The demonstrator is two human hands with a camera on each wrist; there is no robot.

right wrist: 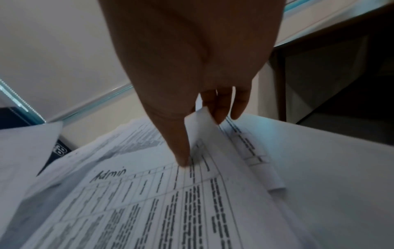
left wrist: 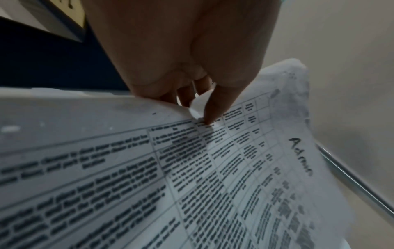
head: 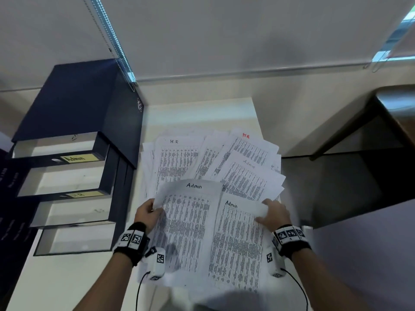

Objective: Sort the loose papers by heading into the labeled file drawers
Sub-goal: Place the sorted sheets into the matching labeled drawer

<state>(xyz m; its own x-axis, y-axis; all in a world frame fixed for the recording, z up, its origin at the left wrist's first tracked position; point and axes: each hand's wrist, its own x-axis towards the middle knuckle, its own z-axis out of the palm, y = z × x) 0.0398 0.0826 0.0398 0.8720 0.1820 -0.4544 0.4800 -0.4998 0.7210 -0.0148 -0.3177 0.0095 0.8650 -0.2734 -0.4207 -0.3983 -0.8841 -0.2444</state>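
Two printed sheets headed "Admin" are lifted above a fanned pile of papers (head: 208, 158) on the white table. My left hand (head: 149, 213) pinches the left edge of the left Admin sheet (head: 188, 227), thumb on top (left wrist: 211, 116) and fingers underneath. My right hand (head: 270, 213) pinches the right edge of the right Admin sheet (head: 238, 243), thumb on its face (right wrist: 181, 158), its edge curling over the fingers. Sheets headed "H.R" (head: 174, 153) and a red "HR" (head: 246, 140) lie in the pile. The dark file cabinet (head: 78, 104) stands at left with drawers labeled "Admin" (head: 76, 158) and "H.R" (head: 83, 194) pulled out.
Two more open drawers (head: 74, 237) step out below the labeled ones, close to my left wrist. A dark desk (head: 393, 122) stands to the right across a gap. White blinds hang behind the table (head: 202, 113).
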